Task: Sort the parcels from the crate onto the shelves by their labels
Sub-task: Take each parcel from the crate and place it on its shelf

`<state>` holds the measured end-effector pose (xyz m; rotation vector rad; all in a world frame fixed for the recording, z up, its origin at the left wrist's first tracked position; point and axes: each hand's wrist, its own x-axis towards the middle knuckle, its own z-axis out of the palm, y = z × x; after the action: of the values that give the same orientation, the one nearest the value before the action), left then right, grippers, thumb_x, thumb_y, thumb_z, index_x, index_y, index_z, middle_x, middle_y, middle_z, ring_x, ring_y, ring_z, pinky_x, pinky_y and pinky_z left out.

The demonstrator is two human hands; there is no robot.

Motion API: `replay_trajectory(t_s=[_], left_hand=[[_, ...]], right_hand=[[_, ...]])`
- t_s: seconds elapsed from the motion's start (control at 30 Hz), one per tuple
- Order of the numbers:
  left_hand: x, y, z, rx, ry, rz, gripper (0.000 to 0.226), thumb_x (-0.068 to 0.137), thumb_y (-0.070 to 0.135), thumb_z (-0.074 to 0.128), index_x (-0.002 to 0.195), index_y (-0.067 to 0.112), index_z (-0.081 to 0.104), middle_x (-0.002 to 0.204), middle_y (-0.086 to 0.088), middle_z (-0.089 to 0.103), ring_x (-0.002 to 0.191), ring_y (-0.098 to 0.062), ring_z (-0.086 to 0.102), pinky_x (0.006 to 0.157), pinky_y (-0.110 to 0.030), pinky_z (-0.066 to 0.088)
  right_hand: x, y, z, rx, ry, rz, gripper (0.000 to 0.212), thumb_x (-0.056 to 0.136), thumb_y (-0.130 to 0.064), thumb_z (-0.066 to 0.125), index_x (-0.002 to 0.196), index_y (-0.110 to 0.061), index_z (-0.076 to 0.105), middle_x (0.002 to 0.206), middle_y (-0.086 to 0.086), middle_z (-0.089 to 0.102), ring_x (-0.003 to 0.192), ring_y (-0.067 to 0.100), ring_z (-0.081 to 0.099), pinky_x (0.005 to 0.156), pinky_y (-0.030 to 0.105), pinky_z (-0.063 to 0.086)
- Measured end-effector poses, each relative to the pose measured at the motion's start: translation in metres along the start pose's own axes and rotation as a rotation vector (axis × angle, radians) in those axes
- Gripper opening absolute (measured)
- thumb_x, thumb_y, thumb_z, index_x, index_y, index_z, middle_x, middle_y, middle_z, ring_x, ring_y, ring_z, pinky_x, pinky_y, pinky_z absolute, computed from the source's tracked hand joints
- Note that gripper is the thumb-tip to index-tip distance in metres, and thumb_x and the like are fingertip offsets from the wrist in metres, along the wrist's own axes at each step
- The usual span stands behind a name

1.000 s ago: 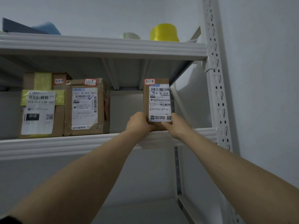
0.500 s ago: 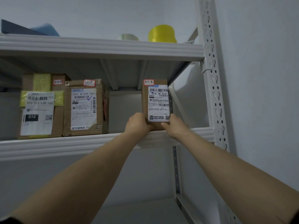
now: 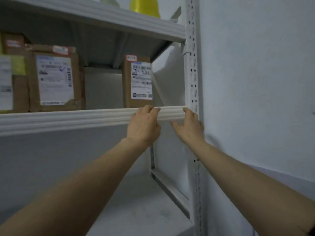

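Observation:
A narrow brown parcel [image 3: 127, 82] with a white shipping label and a small red-edged tag stands upright on the middle shelf [image 3: 68, 119], near its right end. My left hand [image 3: 144, 125] is just below and in front of it, fingers loosely bent over the shelf's front lip, holding nothing. My right hand [image 3: 190, 125] is beside it to the right, fingers relaxed against the lip close to the upright post. Neither hand touches the parcel.
Two more labelled brown parcels [image 3: 54, 79] stand at the left of the same shelf. A yellow roll [image 3: 144, 6] sits on the top shelf. The perforated white post [image 3: 192, 74] and the wall bound the right side. A lower shelf [image 3: 144, 210] lies beneath.
Both hands have let go of the narrow parcel and dropped to the shelf's front lip. The parcel stays standing on the shelf. The view has shifted down and to the right.

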<state>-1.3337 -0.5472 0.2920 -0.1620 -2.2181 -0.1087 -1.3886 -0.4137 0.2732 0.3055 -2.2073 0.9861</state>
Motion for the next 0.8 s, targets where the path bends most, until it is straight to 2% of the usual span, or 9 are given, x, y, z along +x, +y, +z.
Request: replay_trajectory(t_s=[0.2,0.3,0.4,0.53,0.63,0.7,0.8], left_hand=[[-0.088,0.04,0.06,-0.188,-0.492,0.112,0.059,0.089,0.031,0.055,0.144,0.017,0.035,0.141,-0.007,0.044,0.128,-0.027,0.041,0.1,-0.037,0.04],[-0.144,0.075,0.077,-0.264,-0.661,0.193,0.06,0.086,0.035,0.058,0.141,0.018,0.04,0.137,-0.009,0.049,0.124,-0.028,0.046,0.097,-0.037,0.042],[-0.198,0.123,0.074,-0.323,-0.826,0.294,0.064,0.086,0.037,0.057,0.143,0.02,0.036,0.141,-0.007,0.045,0.127,-0.027,0.044,0.099,-0.037,0.04],[-0.267,0.199,0.053,-0.42,-0.971,0.47,0.064,0.085,0.037,0.057,0.143,0.021,0.037,0.146,-0.003,0.042,0.132,-0.025,0.041,0.106,-0.04,0.037],[-0.322,0.254,0.015,-0.48,-1.034,0.603,0.066,0.086,0.039,0.058,0.144,0.02,0.035,0.145,-0.003,0.043,0.13,-0.024,0.043,0.104,-0.039,0.038],[-0.357,0.289,-0.018,-0.529,-1.075,0.694,0.057,0.085,0.039,0.058,0.136,0.019,0.044,0.134,-0.003,0.052,0.123,-0.024,0.049,0.099,-0.038,0.042],[-0.414,0.341,-0.078,-0.607,-1.13,0.847,0.043,0.08,0.041,0.061,0.117,0.021,0.055,0.107,-0.001,0.061,0.106,-0.023,0.059,0.094,-0.042,0.046]], right_hand=[[-0.131,0.071,-0.028,-0.166,-0.095,0.355,0.067,0.089,-0.039,0.057,0.145,-0.016,0.029,0.147,0.01,0.033,0.133,0.027,0.037,0.11,0.043,0.028],[-0.212,0.095,-0.051,-0.242,-0.112,0.552,0.065,0.088,-0.041,0.059,0.143,-0.017,0.033,0.146,0.008,0.036,0.131,0.026,0.04,0.109,0.042,0.03],[-0.29,0.104,-0.088,-0.299,-0.088,0.707,0.061,0.087,-0.039,0.06,0.141,-0.018,0.038,0.143,0.007,0.04,0.129,0.024,0.042,0.11,0.039,0.03],[-0.385,0.104,-0.155,-0.422,-0.025,0.885,0.062,0.087,-0.041,0.06,0.14,-0.017,0.04,0.142,0.007,0.042,0.128,0.023,0.044,0.107,0.037,0.033],[-0.455,0.097,-0.213,-0.502,0.054,1.008,0.059,0.087,-0.041,0.06,0.138,-0.016,0.043,0.138,0.008,0.046,0.125,0.025,0.046,0.105,0.04,0.036],[-0.506,0.083,-0.253,-0.529,0.097,1.1,0.059,0.087,-0.042,0.061,0.137,-0.017,0.043,0.136,0.008,0.047,0.123,0.025,0.048,0.105,0.043,0.037],[-0.591,0.053,-0.312,-0.553,0.17,1.212,0.062,0.087,-0.043,0.06,0.14,-0.018,0.039,0.136,0.008,0.045,0.124,0.024,0.047,0.108,0.043,0.035]])
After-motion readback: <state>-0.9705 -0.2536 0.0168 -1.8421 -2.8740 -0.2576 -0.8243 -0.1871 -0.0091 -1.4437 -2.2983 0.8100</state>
